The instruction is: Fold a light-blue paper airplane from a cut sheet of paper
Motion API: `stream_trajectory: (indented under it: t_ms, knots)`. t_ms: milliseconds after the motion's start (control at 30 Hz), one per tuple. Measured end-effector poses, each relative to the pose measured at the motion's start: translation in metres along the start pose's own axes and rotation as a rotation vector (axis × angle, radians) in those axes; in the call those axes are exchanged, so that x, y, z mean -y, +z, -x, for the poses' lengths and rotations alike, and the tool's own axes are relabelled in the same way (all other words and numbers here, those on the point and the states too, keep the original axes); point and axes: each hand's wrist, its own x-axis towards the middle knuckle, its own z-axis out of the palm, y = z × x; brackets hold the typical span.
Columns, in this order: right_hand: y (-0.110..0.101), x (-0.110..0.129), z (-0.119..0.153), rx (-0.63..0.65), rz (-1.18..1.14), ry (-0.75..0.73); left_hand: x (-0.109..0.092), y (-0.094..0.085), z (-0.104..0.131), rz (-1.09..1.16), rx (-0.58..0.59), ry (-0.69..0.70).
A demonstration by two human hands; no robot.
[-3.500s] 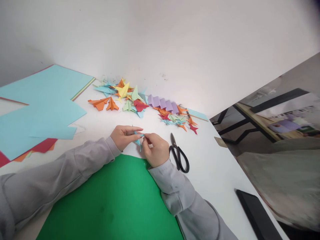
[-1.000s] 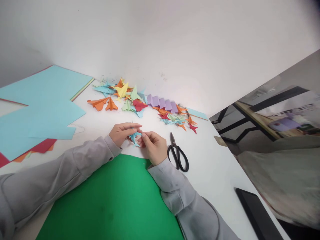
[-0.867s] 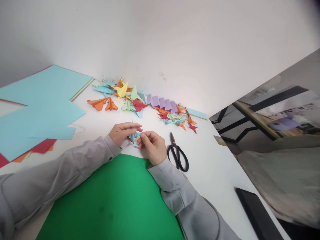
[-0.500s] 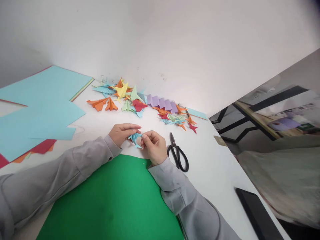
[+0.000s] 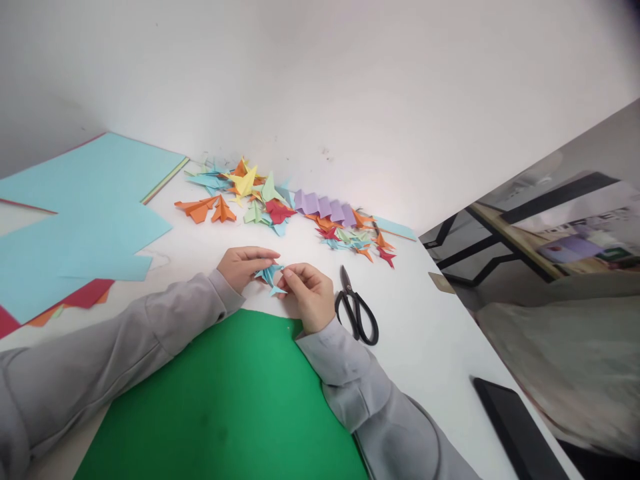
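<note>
Between my two hands is a small light-blue folded paper figure (image 5: 270,275) with several pointed parts. My left hand (image 5: 245,265) is closed on its left side, fingers reaching over the top; the thumb is mostly hidden. On the other side, my right hand (image 5: 311,293) pinches the figure's right tip between thumb and forefinger. Both hands are just above the white table, beyond a green sheet (image 5: 220,400). Black-handled scissors (image 5: 356,307) lie right of my right hand, blades pointing away from me.
Folded paper figures (image 5: 244,181) in several colours lie along the wall, beside a purple pleated strip (image 5: 324,207). Large light-blue sheets (image 5: 90,167) cover the left side. A black phone-like slab (image 5: 517,427) rests near the right table edge.
The blue figure has turned slightly between my fingers, and its lower point now shows at a different angle. Both hands keep nearly the same place and hold.
</note>
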Motion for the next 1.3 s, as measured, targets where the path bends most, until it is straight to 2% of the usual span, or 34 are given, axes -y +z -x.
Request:
stream_trajectory:
  t_ms: [300, 367, 433, 500, 567, 633, 733, 900, 1167, 1300]
  knots:
    - [-0.001, 0.007, 0.001, -0.065, 0.056, -0.031, 0.001, 0.000, 0.000, 0.001, -0.006, 0.011]
    - [-0.004, 0.009, 0.004, -0.008, 0.000, -0.054, 0.000, 0.000, 0.001, 0.002, -0.015, 0.008]
    - [-0.005, 0.011, 0.007, 0.117, -0.050, -0.063, -0.001, 0.001, 0.001, 0.006, -0.024, 0.003]
    - [-0.006, 0.012, 0.010, 0.176, -0.029, -0.084, -0.001, 0.001, 0.001, 0.011, -0.025, 0.008]
    - [-0.005, 0.012, 0.011, 0.137, 0.033, -0.115, -0.001, 0.001, 0.001, 0.009, -0.016, 0.023]
    - [-0.004, 0.011, 0.008, 0.045, 0.101, -0.130, 0.000, 0.001, 0.001, -0.001, -0.002, 0.039]
    - [-0.004, 0.010, 0.003, -0.037, 0.163, -0.084, 0.002, 0.000, 0.000, -0.019, 0.004, 0.046]
    - [-0.001, 0.010, 0.001, -0.029, 0.207, -0.006, 0.003, -0.001, 0.000, -0.070, 0.014, 0.077]
    - [0.001, 0.008, 0.003, -0.025, 0.260, -0.030, 0.006, -0.003, -0.002, -0.127, 0.030, 0.122]
    - [-0.004, 0.007, 0.003, -0.088, 0.238, -0.056, 0.008, -0.004, -0.003, -0.132, 0.016, 0.147]
